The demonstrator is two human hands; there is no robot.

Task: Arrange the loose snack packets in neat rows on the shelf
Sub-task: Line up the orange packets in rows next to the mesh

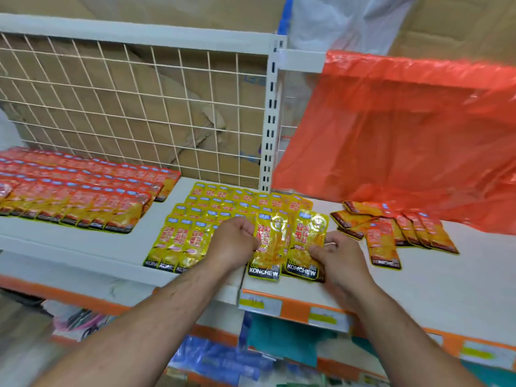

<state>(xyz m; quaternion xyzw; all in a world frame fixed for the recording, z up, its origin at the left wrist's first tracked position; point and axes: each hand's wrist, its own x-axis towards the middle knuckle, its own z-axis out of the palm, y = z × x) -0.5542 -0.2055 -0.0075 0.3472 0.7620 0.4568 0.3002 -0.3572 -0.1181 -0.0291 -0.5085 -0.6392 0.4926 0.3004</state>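
Adding packets to the front yellow row, head view only. The left hand (234, 241) pinches the first yellow packet (266, 247) by its left edge, fingers (250, 233) curled onto it. The right hand (339, 259) grips the second yellow packet (305, 244) at its right edge, thumb on the front. The two packets lie side by side, logo ends toward the shelf lip, at the right end of the yellow rows (192, 219) on the shelf (432, 280). Cannot tell if they rest flat or are slightly lifted.

To do this step well, I'd overlap each packet on its left neighbour by the same amount as the rest. The black logo bands should line up along the front. The foil looks slippery, so press each packet flat before letting go.

A loose red pile (391, 230) lies fanned just to the right and is not sorted yet. The red rows (78, 191) at far left look done. A red plastic bag (405, 129) hangs behind the pile.
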